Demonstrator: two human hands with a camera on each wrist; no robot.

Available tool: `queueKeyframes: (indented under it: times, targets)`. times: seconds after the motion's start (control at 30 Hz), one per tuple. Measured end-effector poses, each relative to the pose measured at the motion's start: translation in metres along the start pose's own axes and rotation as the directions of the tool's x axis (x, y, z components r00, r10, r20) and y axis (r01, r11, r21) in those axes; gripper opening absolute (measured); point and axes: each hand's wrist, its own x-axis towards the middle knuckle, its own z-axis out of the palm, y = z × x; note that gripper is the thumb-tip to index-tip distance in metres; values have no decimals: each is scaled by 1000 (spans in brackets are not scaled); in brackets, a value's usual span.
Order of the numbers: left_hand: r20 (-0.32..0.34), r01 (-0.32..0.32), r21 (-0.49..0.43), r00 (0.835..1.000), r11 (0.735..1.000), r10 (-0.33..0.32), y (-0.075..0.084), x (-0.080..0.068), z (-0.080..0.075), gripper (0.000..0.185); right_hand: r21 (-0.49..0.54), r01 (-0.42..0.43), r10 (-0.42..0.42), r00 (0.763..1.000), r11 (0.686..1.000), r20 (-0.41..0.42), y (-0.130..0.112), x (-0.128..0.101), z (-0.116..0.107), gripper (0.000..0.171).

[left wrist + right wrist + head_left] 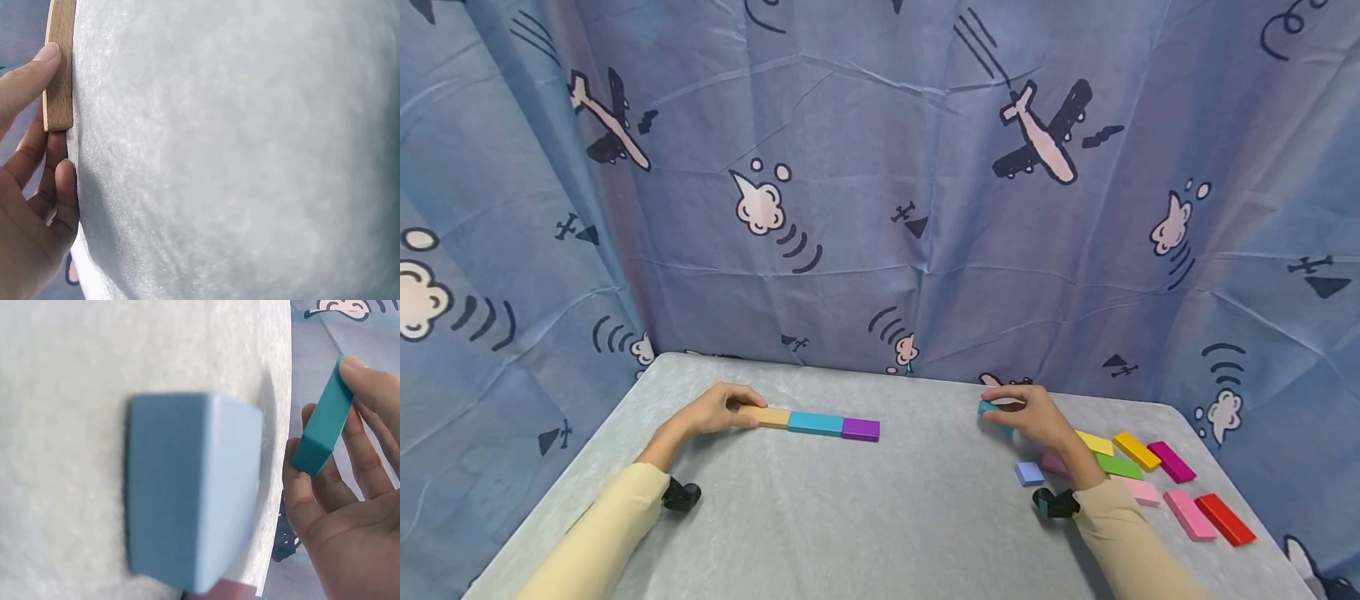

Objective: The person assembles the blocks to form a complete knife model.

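In the head view, a row of blocks lies end to end: a tan wooden block (765,416), a blue block (816,424) and a purple block (861,430). My left hand (715,410) pinches the tan block's outer end; its thumb lies against the wood grain in the left wrist view. Over to the right, my right hand (1036,417) holds a teal block (328,419) between thumb and fingertips, tilted and apart from the row. A small light-blue block (1028,474) sits below that hand and looms large in the right wrist view.
Right of the right hand lie a yellow block (1096,443), a green block (1120,467), an amber block (1137,451), a magenta block (1172,462), pink blocks and a red block (1225,519). A patterned blue curtain (850,192) hangs behind the grey-covered table (865,517).
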Motion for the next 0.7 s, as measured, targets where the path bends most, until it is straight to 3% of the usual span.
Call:
queueKeyframes:
  times: [0.47,0.7]
  targets:
    - [4,7,-5,1000,1000,-7,2,-1,0,26,64,46,-49,998,997,46,-9,0,12,32]
    - [9,3,-5,1000,1000,-3,3,-1,0,27,70,-6,2,998,998,59,-15,0,20,34]
